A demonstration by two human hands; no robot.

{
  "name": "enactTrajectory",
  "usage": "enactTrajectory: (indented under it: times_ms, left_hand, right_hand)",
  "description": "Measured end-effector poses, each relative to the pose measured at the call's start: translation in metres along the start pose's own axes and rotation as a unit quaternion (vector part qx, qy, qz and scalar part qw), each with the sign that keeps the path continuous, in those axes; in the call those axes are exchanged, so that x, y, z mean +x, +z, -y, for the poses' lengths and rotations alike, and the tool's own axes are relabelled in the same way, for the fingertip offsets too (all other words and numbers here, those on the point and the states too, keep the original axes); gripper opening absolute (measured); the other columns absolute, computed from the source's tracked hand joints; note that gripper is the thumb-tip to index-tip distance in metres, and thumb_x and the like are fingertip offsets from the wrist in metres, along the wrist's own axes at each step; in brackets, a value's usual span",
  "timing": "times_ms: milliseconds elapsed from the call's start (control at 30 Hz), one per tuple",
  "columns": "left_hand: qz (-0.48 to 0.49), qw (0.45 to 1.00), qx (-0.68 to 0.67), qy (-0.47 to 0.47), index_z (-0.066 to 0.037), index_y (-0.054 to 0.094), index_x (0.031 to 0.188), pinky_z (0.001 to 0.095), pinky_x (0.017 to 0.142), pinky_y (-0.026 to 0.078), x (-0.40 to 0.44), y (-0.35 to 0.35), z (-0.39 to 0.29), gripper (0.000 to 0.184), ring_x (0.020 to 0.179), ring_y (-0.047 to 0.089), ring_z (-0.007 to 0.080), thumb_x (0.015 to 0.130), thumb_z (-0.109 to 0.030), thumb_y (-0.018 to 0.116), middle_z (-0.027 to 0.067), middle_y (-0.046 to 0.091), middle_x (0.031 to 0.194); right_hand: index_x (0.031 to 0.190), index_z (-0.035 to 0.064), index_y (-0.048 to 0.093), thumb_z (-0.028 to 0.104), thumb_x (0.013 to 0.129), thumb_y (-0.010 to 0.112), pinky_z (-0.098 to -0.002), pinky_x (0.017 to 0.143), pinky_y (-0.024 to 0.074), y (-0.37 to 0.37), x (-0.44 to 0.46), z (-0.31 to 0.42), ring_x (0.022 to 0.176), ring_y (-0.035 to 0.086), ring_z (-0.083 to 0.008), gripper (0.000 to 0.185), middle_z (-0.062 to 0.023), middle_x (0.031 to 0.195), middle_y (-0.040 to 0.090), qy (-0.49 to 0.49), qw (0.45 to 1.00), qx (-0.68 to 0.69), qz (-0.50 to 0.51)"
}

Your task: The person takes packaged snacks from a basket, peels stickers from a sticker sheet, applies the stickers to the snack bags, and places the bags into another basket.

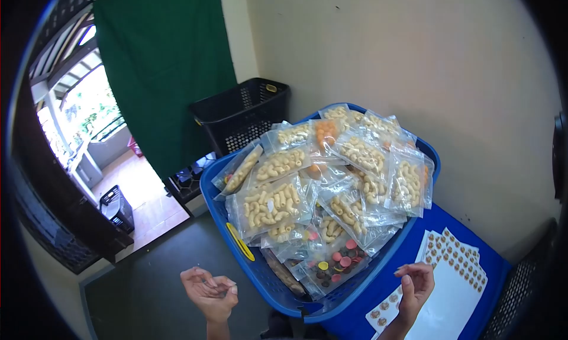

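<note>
Strong daylight comes through the open doorway [89, 121] at left, where the view outside burns out to near white and the floor tiles by it catch a pale glare. The room itself is dimmer and evenly lit, with a soft shadow on the wall [402, 56] right of the basket [429, 156]. Small highlights glint on the plastic bags [272, 207]. The wide lens bends straight lines, and black vignetting rounds off the corners. Fine detail looks slightly soft.
</note>
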State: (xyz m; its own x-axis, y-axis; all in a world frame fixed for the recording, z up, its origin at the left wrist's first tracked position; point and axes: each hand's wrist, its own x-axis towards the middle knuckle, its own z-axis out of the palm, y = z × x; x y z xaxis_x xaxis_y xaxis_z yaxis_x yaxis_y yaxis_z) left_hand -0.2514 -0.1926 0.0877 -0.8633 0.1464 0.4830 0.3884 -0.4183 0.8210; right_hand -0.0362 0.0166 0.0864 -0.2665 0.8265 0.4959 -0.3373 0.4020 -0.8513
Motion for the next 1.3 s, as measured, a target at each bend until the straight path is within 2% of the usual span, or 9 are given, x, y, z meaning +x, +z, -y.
enactTrajectory:
  times_ms: [167,333,533,667,767,800,933,1100,1300]
  left_hand:
    - [0.077,0.995,-0.052,0.024,-0.006,0.027,0.104,0.0117,0.05,0.044,0.042,0.022,0.008,0.063,0.056,0.041,0.0032,0.054,-0.001,0.065,0.0013,0.033,0.078]
    - [0.167,0.975,-0.148,-0.015,-0.007,0.027,0.1,0.0122,0.045,0.043,0.065,0.028,0.019,0.067,0.052,0.043,0.003,0.052,-0.013,0.074,0.001,0.032,0.075]
    - [0.35,0.871,-0.338,-0.064,-0.003,0.033,0.09,0.0274,0.051,0.053,0.089,0.025,0.033,0.057,0.058,0.058,0.0204,0.05,0.007,0.073,0.0078,0.043,0.076]
    - [0.406,0.856,-0.313,-0.068,-0.004,0.032,0.087,0.024,0.048,0.05,0.093,0.026,0.038,0.061,0.053,0.055,0.0161,0.045,0.005,0.076,0.0062,0.042,0.075]
    - [0.366,0.873,-0.295,-0.132,-0.005,0.032,0.085,0.0231,0.046,0.05,0.089,0.021,0.041,0.06,0.053,0.055,0.0161,0.044,0.007,0.075,0.0058,0.04,0.074]
    - [0.422,0.842,-0.318,-0.102,-0.004,0.033,0.093,0.0278,0.062,0.05,0.093,0.017,0.047,0.056,0.07,0.057,0.0182,0.051,0.005,0.07,0.0084,0.044,0.084]
    - [0.456,0.817,-0.349,-0.043,-0.004,0.036,0.098,0.0234,0.061,0.049,0.102,0.024,0.035,0.048,0.069,0.057,0.0161,0.061,0.007,0.065,0.0103,0.047,0.086]
    - [0.465,0.775,-0.427,-0.03,-0.003,0.036,0.099,0.0232,0.062,0.049,0.1,0.034,0.028,0.046,0.071,0.058,0.0182,0.063,0.008,0.063,0.0112,0.047,0.087]
    - [0.491,0.739,-0.462,-0.006,-0.001,0.037,0.1,0.024,0.065,0.049,0.076,0.044,0.026,0.046,0.079,0.056,0.0224,0.063,0.01,0.061,0.0165,0.046,0.095]
  right_hand:
    - [0.089,0.0025,0.053,0.004,0.065,0.059,-0.0294,0.065,0.0403,0.047,0.02,0.032,0.064,0.053,-0.021,0.025,-0.0088,0.074,0.056,-0.045,0.947,-0.245,0.201]
    - [0.099,0.0045,0.048,0.003,0.055,0.063,-0.0308,0.071,0.0404,0.099,0.048,0.017,0.083,0.05,-0.0228,0.047,-0.0058,0.091,0.054,-0.017,0.767,-0.462,0.444]
    - [0.093,0.0047,0.05,0.004,0.06,0.059,-0.032,0.074,0.039,0.121,0.046,-0.003,0.086,0.049,-0.0219,0.034,-0.0066,0.089,0.052,-0.015,0.676,-0.589,0.443]
    - [0.078,0.0065,0.055,0.008,0.065,0.056,-0.0316,0.071,0.0393,0.127,0.042,0.015,0.085,0.049,-0.0214,0.013,-0.0055,0.084,0.05,0.015,0.643,-0.605,0.469]
    - [0.073,0.0081,0.056,0.01,0.067,0.055,-0.0315,0.07,0.0387,0.123,0.033,0.036,0.083,0.049,-0.0216,0.006,-0.0046,0.084,0.049,-0.005,0.747,-0.512,0.423]
    - [0.075,0.0092,0.056,0.01,0.069,0.055,-0.0316,0.066,0.0399,0.123,0.03,0.045,0.077,0.05,-0.0216,0.006,-0.004,0.08,0.05,-0.03,0.779,-0.494,0.386]
    - [0.077,0.0096,0.057,0.009,0.07,0.057,-0.0304,0.056,0.0426,0.118,0.012,0.068,0.068,0.054,-0.0215,0.007,-0.0039,0.073,0.054,-0.075,0.882,-0.42,0.201]
    - [0.082,0.0069,0.058,0.008,0.07,0.059,-0.0279,0.053,0.0428,0.107,-0.01,0.075,0.063,0.055,-0.0207,0.012,-0.0061,0.071,0.057,-0.116,0.895,-0.421,0.089]
    - [0.08,-0.001,0.055,-0.001,0.071,0.059,-0.0184,0.051,0.0396,0.082,-0.037,0.073,0.056,0.05,-0.0056,0.01,-0.0049,0.068,0.057,-0.129,0.963,-0.184,-0.149]
